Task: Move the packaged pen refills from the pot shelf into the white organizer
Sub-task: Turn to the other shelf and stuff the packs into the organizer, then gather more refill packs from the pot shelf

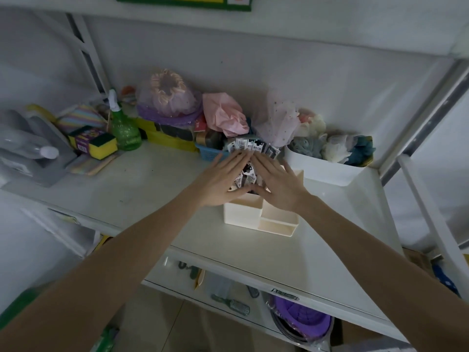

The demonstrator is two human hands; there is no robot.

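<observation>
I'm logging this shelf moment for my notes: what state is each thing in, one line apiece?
Packaged pen refills: standing in the organizer, tops fanned out.
White organizer: upright on the shelf, front compartments empty.
Left hand: flat, fingers straight, against the refills.
Right hand: flat, fingers spread, against the refills.
Green spray bottle: upright, nozzle on.
</observation>
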